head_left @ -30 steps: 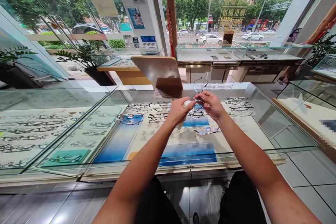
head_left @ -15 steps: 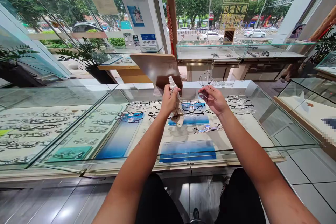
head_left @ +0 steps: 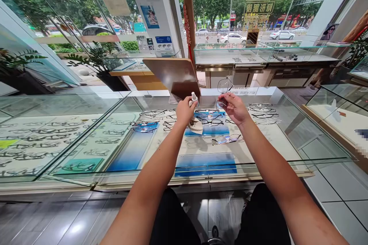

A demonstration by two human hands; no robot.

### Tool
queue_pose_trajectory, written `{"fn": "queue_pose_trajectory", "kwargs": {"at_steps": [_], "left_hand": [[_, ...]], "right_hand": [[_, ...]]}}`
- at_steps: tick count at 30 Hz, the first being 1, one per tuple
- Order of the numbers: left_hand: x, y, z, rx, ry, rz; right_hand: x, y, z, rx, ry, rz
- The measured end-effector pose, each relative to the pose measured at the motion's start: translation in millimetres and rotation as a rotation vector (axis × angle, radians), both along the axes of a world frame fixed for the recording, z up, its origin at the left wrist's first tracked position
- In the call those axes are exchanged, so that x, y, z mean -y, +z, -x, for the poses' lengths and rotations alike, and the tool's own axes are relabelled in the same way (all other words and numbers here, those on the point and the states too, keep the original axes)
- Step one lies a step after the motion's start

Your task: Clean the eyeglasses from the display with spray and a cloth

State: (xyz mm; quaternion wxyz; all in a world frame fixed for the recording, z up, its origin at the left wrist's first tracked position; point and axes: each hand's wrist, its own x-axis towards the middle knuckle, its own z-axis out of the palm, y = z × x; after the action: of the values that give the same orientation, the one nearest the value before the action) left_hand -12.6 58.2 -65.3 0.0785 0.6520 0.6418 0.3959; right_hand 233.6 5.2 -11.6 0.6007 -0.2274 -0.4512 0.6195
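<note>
My left hand (head_left: 185,111) is closed round a small white spray bottle (head_left: 193,97), whose nozzle sticks up above the fingers. A beige cleaning cloth (head_left: 196,126) hangs below the same hand. In my right hand (head_left: 235,108) is a pair of thin-rimmed eyeglasses (head_left: 224,85), pinched by the frame and turned on end, so one lens stands above the fingers and the other below. The bottle and the glasses are apart, both over the glass display case (head_left: 161,149). Most of the bottle's body is hidden by the left fingers.
Rows of eyeglasses (head_left: 212,121) lie inside the case under its glass top. Behind it stands a tilted brown board (head_left: 175,74), maybe a mirror's back. Another glass case (head_left: 339,111) is at the right. More cases (head_left: 238,55) line the window.
My left hand has moved slightly to the right and down, and the bottle now stands more upright, with less of it and the cloth showing. My right hand holds the glasses almost still.
</note>
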Motion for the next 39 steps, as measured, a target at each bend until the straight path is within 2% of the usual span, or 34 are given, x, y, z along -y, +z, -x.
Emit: {"fn": "queue_pose_trajectory", "kwargs": {"at_steps": [7,15,26,31,35,37,39], "left_hand": [[-2.6,-6.5,1.1,-0.067,0.063,0.084],[0.7,-2.5,-2.6,-0.107,0.12,0.135],[0.1,0.3,-2.5,-0.095,0.095,0.092],[4.2,7.4,-5.2,-0.049,0.067,0.014],[11.1,18.5,-7.5,0.005,0.113,-0.021],[14.7,28.2,-4.7,0.089,0.122,-0.069],[18.4,40.2,0.9,0.268,0.068,-0.126]], "right_hand": [[1.4,1.7,2.2,-0.016,0.007,-0.005],[3.5,0.7,6.7,-0.009,0.002,0.001],[5.2,-0.1,10.1,-0.008,0.025,0.01],[3.4,-2.8,6.2,0.006,0.02,0.009],[3.0,-2.5,4.3,0.012,0.012,0.02],[3.6,-1.4,3.7,0.006,0.008,0.024],[4.7,-0.3,3.2,0.0,0.007,0.027]]}}
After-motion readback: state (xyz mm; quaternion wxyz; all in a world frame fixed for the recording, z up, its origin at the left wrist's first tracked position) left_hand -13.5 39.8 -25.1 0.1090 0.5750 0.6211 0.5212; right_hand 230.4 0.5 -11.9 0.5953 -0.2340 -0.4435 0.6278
